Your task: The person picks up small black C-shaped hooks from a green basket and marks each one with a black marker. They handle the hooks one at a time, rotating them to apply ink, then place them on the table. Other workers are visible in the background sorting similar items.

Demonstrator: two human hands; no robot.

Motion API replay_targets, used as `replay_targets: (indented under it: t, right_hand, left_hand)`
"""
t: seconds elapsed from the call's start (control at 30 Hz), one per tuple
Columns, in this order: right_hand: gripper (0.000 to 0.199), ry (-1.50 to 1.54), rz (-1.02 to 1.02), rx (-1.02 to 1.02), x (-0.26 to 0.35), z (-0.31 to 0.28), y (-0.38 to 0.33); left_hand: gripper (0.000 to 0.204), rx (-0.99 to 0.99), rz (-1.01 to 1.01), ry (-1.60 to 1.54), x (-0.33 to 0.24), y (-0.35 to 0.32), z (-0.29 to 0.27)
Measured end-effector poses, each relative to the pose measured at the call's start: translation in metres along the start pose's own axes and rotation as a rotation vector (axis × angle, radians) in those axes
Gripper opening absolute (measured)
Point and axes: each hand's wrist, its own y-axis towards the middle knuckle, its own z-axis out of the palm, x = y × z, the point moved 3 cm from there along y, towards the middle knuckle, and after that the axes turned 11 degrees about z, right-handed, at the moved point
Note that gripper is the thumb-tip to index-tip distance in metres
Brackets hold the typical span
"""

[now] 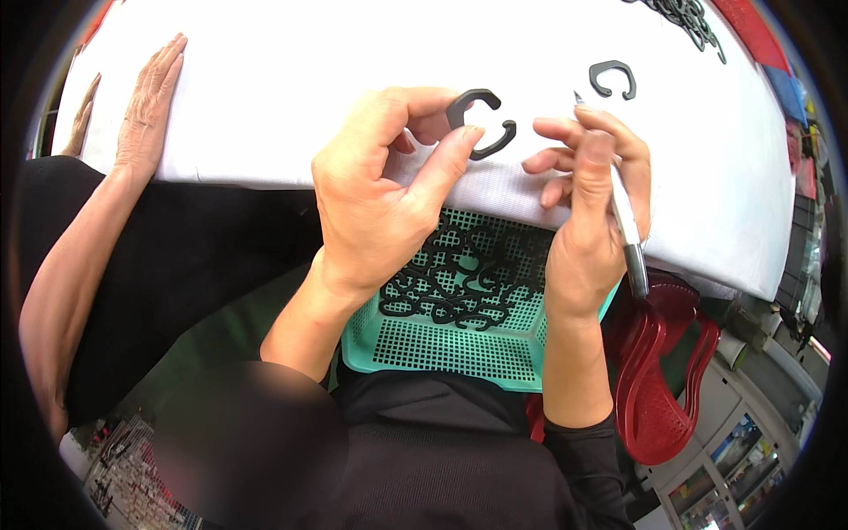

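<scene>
My left hand (380,190) pinches a black C-shaped plastic ring (458,110) between thumb and fingers, its gap facing right, above the near edge of the white-covered table. To its right, my right hand (587,203) is closed round a slim pen-like tool (625,208) with a white barrel, a black end and a pointed tip. The tip points up and away, apart from the ring. Another ring of the same kind (609,79) lies on the table beyond my right hand. A green plastic basket (450,349) below my hands holds many black rings (477,274).
A pile of black rings (685,22) lies at the table's far right. At the left, another person's hand (150,115) rests flat on the white tabletop (283,88). A dark red plastic chair (658,389) stands at the right, near a glass-fronted cabinet (733,450).
</scene>
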Motion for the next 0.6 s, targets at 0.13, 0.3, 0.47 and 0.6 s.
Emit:
replay_targets:
  t: [0.13,0.3,0.47,0.6]
  right_hand:
    - [0.019,-0.222,-0.038,0.127,-0.003,0.002,0.004]
    - [0.019,-0.140,0.065,0.056,0.009,-0.001,0.008]
    - [0.020,-0.070,0.176,0.117,0.014,0.001,0.004]
    - [0.021,0.049,0.096,0.054,0.011,-0.002,0.003]
  left_hand:
    - [0.023,0.058,-0.126,-0.210,0.000,-0.004,0.001]
    - [0.035,0.034,0.209,0.055,-0.009,0.001,-0.004]
    - [0.035,0.034,0.657,0.361,-0.014,0.002,0.002]
    - [0.025,0.094,0.378,0.192,-0.010,0.005,0.001]
